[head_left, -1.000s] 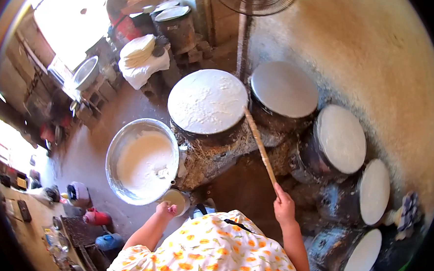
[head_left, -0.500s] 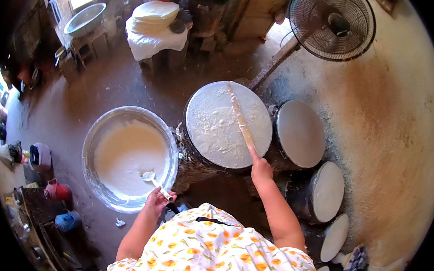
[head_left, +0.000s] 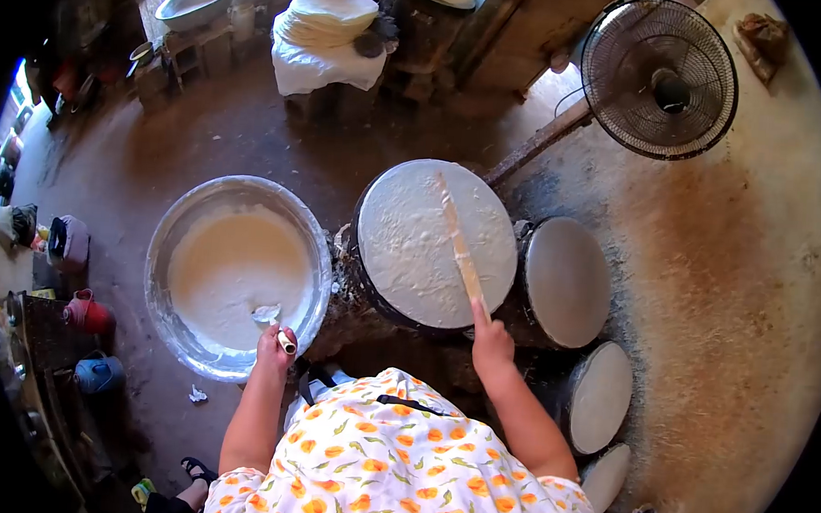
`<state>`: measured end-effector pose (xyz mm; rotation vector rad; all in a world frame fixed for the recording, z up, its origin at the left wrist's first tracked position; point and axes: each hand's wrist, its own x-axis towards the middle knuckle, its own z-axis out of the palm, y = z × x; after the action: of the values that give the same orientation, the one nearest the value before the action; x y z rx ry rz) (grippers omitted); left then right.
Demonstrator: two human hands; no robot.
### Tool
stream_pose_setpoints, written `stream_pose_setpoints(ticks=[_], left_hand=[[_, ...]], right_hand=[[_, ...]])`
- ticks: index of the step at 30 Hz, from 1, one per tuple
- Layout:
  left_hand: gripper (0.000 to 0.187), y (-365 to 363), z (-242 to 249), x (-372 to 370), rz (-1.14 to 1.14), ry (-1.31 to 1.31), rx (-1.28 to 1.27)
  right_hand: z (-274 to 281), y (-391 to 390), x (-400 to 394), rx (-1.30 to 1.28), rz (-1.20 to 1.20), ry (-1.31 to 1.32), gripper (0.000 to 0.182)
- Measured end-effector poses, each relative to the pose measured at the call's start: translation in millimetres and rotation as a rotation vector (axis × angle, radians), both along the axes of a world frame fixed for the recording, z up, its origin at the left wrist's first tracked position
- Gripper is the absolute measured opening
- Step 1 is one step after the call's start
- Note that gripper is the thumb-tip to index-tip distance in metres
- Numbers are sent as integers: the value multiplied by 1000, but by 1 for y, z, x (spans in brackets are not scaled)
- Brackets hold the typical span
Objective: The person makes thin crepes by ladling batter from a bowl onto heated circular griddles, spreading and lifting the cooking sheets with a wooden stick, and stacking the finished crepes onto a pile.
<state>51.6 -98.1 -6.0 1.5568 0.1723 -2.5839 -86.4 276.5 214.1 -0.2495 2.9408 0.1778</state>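
My left hand (head_left: 272, 347) is closed around the handle of a ladle (head_left: 265, 314). The ladle's bowl sits at the near side of a wide metal basin (head_left: 156, 304), at the surface of the pale batter (head_left: 234, 261). My right hand (head_left: 492, 343) grips the end of a long flat wooden spreader (head_left: 462, 250). That spreader lies across a large round griddle, over a layer of white batter (head_left: 402, 242) that looks lumpy and uneven. Batter residue coats the basin's inner wall.
Right of the griddle stand several round lidded pans, the nearest a grey disc (head_left: 567, 281). A fan (head_left: 659, 79) leans in at the upper right. A stack of thin white rounds (head_left: 330, 18) rests on a cloth-covered stand. Another person's sandalled foot (head_left: 199, 471) shows at lower left.
The camera view has shifted and turned slightly. My left hand has moved with the ladle and now wraps its handle more fully. The spreader still lies across the batter at nearly the same angle.
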Motion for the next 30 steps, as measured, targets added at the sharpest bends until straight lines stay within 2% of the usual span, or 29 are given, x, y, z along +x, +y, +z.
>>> stream_pose_setpoints(ticks=[2, 5, 6, 8, 10, 12, 13, 15, 17, 20, 22, 24, 26, 28, 30], left_hand=[[14, -2, -5, 2, -1, -38, 28], [17, -11, -4, 13, 29, 89, 131], [17, -8, 8, 18, 111, 83, 114], [16, -12, 16, 38, 103, 130, 228], [15, -15, 25, 61, -53, 69, 221], [14, -13, 56, 71, -37, 49, 224], [14, -20, 51, 71, -22, 79, 250], [13, -40, 23, 64, 5, 131, 238], [10, -72, -23, 36, 9, 247, 171], [10, -102, -22, -25, -8, 235, -75], [8, -120, -22, -46, 2, 297, -32], [10, -138, -49, -48, 1, 403, 51], [12, -146, -53, -42, 4, 502, 130], [16, -152, -25, -31, -100, 535, 115], [21, -149, 23, -22, -122, 502, 40]], right_hand=[[-6, -9, -28, -2, 32, 37, 60], [-9, -13, -56, 118, -62, -5, 58], [-11, -9, -62, 123, -82, -19, 57], [-11, 5, -53, 4, -36, -4, 63], [-16, 14, -32, -117, -49, -15, 69], [0, 3, -4, -227, -142, -44, 72], [-1, 6, 7, -228, -139, -48, 72], [-3, 12, 28, -499, -33, 125, 72], [-1, 11, 43, -504, -90, 117, 70], [18, -1, 61, -525, -257, 65, 65], [20, 1, 73, -579, -156, 125, 64], [22, 3, 81, -593, -194, 131, 64], [22, 6, 88, -619, -195, 142, 63], [20, 7, 89, -646, -172, 175, 63], [20, 9, 84, -680, -137, 223, 63]])
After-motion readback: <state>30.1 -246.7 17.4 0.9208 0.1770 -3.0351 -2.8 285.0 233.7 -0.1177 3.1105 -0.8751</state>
